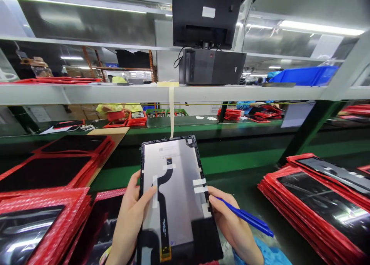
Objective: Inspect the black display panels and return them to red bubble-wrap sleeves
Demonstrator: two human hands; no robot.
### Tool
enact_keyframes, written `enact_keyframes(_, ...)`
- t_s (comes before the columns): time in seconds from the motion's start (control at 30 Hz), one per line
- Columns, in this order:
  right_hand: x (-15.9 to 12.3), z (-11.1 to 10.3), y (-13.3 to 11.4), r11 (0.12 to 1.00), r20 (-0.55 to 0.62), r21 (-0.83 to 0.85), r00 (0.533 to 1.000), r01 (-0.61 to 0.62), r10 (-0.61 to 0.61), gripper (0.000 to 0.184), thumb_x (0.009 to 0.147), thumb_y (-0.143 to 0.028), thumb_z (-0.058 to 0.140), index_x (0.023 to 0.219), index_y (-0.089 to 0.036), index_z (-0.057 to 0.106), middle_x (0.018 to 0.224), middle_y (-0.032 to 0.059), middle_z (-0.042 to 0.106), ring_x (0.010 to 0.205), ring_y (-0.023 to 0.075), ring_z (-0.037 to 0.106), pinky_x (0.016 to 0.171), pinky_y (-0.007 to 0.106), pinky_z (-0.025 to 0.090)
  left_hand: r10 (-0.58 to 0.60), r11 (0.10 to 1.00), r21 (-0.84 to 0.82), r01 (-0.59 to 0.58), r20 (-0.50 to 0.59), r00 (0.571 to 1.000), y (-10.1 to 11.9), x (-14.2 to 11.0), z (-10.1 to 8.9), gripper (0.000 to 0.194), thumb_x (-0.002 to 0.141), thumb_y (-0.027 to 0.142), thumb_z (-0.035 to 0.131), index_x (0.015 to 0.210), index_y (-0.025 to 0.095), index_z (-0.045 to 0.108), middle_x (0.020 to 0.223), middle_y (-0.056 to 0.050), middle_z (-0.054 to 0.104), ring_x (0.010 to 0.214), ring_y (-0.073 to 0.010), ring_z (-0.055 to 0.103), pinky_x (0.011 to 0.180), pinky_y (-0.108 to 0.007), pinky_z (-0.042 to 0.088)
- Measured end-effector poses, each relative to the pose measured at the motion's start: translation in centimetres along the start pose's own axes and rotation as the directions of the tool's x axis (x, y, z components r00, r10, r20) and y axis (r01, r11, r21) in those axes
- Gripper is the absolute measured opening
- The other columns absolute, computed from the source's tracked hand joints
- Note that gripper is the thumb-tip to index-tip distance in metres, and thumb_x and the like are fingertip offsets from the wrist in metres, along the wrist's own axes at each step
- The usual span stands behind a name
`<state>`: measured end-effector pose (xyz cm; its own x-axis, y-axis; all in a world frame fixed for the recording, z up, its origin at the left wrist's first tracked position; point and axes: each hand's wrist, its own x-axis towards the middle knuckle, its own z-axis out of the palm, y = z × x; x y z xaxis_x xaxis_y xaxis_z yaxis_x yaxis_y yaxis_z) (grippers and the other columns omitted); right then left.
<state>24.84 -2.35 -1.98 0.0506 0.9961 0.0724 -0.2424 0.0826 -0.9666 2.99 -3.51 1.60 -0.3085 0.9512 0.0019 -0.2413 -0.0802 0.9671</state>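
I hold a tablet display panel [179, 195] upright in front of me, its grey back facing me with a black flex cable and white tape strips on it. My left hand [130, 218] grips its left edge, thumb pressed on the back near the cable. My right hand [231, 222] supports the right edge and pinches a blue pen [245, 217] whose tip rests by the panel's right edge.
Stacks of panels in red bubble wrap lie at left [43, 203] and right [318, 199]. A green conveyor [231, 141] runs across behind. A shelf [144, 92] above carries a black box [212, 66], a monitor [206, 16] and a blue bin [303, 75]. A person in yellow [115, 109] works beyond.
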Motion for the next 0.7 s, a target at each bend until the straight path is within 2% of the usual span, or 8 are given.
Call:
enact_keyframes(0.13, -0.2, -0.4, -0.3, 0.994, 0.043, -0.104, 0.998, 0.044, -0.040, 0.034, 0.073, -0.045, 0.073, 0.099, -0.024, 0.075, 0.106, 0.0096, 0.072, 0.102, 0.0304, 0.063, 0.085, 0.041, 0.051, -0.049, 0.998, -0.045, 0.047, -0.046, 0.998, 0.2, 0.6, -0.2, 0.071, 0.063, 0.042, 0.081, 0.125, 0.029, 0.050, 0.088, 0.000, 0.073, 0.078, -0.0216, 0.070, 0.065, -0.023, 0.054)
enact_keyframes(0.2, -0.4, -0.3, -0.8, 0.992, 0.086, -0.116, 0.995, 0.056, -0.047, 0.035, 0.072, -0.042, 0.073, 0.102, -0.023, 0.074, 0.092, 0.0070, 0.072, 0.087, 0.0257, 0.064, 0.077, 0.038, 0.051, -0.059, 0.997, -0.058, 0.055, -0.065, 0.996, 0.2, 0.8, -0.3, 0.071, 0.059, 0.044, 0.083, 0.122, 0.030, 0.052, 0.087, 0.001, 0.073, 0.077, -0.0212, 0.070, 0.062, -0.021, 0.054)
enact_keyframes(0.3, -0.8, 0.0, -1.6, 0.991, 0.148, -0.119, 0.988, 0.069, -0.051, 0.037, 0.069, -0.036, 0.074, 0.103, -0.021, 0.074, 0.066, -0.0004, 0.061, 0.063, 0.0169, 0.055, 0.063, 0.031, 0.047, -0.059, 0.997, -0.048, 0.055, -0.087, 0.994, 0.3, 0.9, -0.3, 0.073, 0.056, 0.043, 0.084, 0.121, 0.031, 0.053, 0.085, 0.002, 0.073, 0.077, -0.0211, 0.070, 0.058, -0.019, 0.052)
enact_keyframes(0.4, -0.9, 0.2, -1.7, 0.991, 0.142, -0.116, 0.988, 0.072, -0.055, 0.035, 0.069, -0.033, 0.073, 0.102, -0.021, 0.073, 0.066, -0.0016, 0.058, 0.063, 0.0159, 0.053, 0.063, 0.030, 0.045, -0.058, 0.998, -0.034, 0.055, -0.075, 0.995, 0.5, 0.6, -0.2, 0.071, 0.059, 0.043, 0.082, 0.122, 0.032, 0.052, 0.096, 0.001, 0.074, 0.085, -0.0234, 0.070, 0.063, -0.022, 0.055)
enact_keyframes(0.47, -0.9, 0.1, -1.4, 0.987, 0.116, -0.142, 0.991, 0.076, -0.060, 0.034, 0.071, -0.036, 0.072, 0.102, -0.022, 0.073, 0.069, -0.0005, 0.061, 0.065, 0.0173, 0.056, 0.065, 0.031, 0.047, -0.047, 0.998, -0.040, 0.045, -0.059, 0.997, 0.5, 0.3, 0.1, 0.071, 0.059, 0.044, 0.082, 0.122, 0.031, 0.051, 0.097, 0.001, 0.074, 0.090, -0.0254, 0.069, 0.066, -0.024, 0.056)
enact_keyframes(0.57, -0.4, 0.0, -0.9, 0.949, 0.108, -0.286, 0.989, 0.129, -0.102, 0.031, 0.075, -0.046, 0.068, 0.094, -0.022, 0.073, 0.067, 0.0011, 0.062, 0.063, 0.0190, 0.056, 0.061, 0.030, 0.049, -0.032, 0.999, -0.013, 0.032, -0.042, 0.999, 0.5, -0.3, 0.5, 0.072, 0.059, 0.046, 0.082, 0.121, 0.030, 0.050, 0.090, 0.000, 0.075, 0.093, -0.0271, 0.069, 0.068, -0.025, 0.055)
enact_keyframes(0.7, 0.4, 0.5, -1.0, 0.894, 0.195, -0.396, 0.970, 0.211, -0.143, 0.032, 0.081, -0.049, 0.061, 0.081, -0.018, 0.070, 0.062, 0.0002, 0.058, 0.059, 0.0160, 0.051, 0.055, 0.025, 0.045, 0.040, 0.997, 0.067, -0.038, -0.023, 0.999, 0.3, -0.8, 0.8, 0.072, 0.063, 0.049, 0.079, 0.125, 0.030, 0.047, 0.086, 0.002, 0.075, 0.088, -0.0247, 0.070, 0.071, -0.024, 0.054)
